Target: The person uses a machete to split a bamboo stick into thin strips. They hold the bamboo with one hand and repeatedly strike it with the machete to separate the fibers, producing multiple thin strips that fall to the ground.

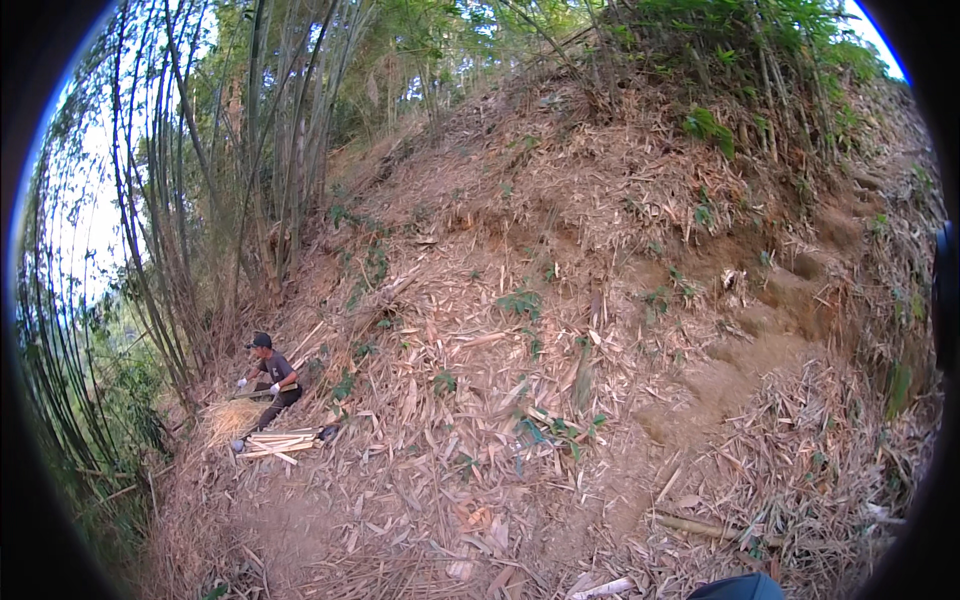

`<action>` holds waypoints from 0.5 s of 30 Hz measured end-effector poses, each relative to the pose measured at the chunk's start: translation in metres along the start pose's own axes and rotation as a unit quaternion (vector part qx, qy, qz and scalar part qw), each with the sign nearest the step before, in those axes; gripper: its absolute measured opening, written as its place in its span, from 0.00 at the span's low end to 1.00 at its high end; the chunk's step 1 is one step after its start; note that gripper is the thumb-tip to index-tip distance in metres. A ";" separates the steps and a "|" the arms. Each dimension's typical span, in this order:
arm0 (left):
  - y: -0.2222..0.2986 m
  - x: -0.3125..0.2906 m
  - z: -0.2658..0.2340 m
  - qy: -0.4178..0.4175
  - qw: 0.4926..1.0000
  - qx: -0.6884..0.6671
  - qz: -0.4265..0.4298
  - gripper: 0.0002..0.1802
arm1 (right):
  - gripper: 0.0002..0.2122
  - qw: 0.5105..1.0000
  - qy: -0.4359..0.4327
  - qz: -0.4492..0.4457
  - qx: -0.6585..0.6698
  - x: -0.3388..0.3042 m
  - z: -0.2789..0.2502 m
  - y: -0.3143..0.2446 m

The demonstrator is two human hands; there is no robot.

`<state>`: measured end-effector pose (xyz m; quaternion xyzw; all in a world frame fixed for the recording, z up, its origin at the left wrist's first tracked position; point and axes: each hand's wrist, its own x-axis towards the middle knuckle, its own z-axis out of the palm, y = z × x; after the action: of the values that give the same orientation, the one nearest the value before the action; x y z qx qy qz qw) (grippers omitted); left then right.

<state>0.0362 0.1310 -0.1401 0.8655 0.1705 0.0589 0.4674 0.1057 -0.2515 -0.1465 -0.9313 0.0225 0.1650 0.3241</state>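
Note:
Neither of my hands shows in the head view. At the lower edge, right of the middle, a dark blue-grey rounded shape [742,588] pokes in, too cut off to name. Down the slope at the left sits another person [278,370] in a dark shirt, dark cap and white gloves. A long thin strip [262,393] lies across that person's lap, close to the gloved hands. Beside their legs is a stack of pale split strips [280,443], and a heap of straw-coloured shavings [228,420] lies next to it.
Dry bamboo leaves and husks cover the steep bank [480,330]. Tall bamboo stems [285,130] stand at the left. A bare earth path [740,375] climbs at the right. A fallen pole [715,528] and a short pale piece [603,588] lie on the near ground.

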 end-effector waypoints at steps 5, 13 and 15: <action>0.008 0.003 0.003 -0.016 1.000 -0.010 -0.001 0.18 | 0.19 1.000 0.000 -0.015 0.014 -0.007 0.006 -0.001; 0.025 0.007 0.015 -0.049 0.998 -0.039 -0.006 0.17 | 0.18 0.998 0.007 -0.062 0.020 0.000 0.026 -0.039; 0.026 0.004 0.014 -0.049 0.998 -0.041 -0.014 0.17 | 0.17 0.993 -0.021 -0.099 0.062 -0.030 0.002 -0.085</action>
<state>0.0503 0.1084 -0.1261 0.8447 0.1568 0.0163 0.5114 0.0894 -0.1851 -0.0873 -0.9035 -0.0662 0.1500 0.3959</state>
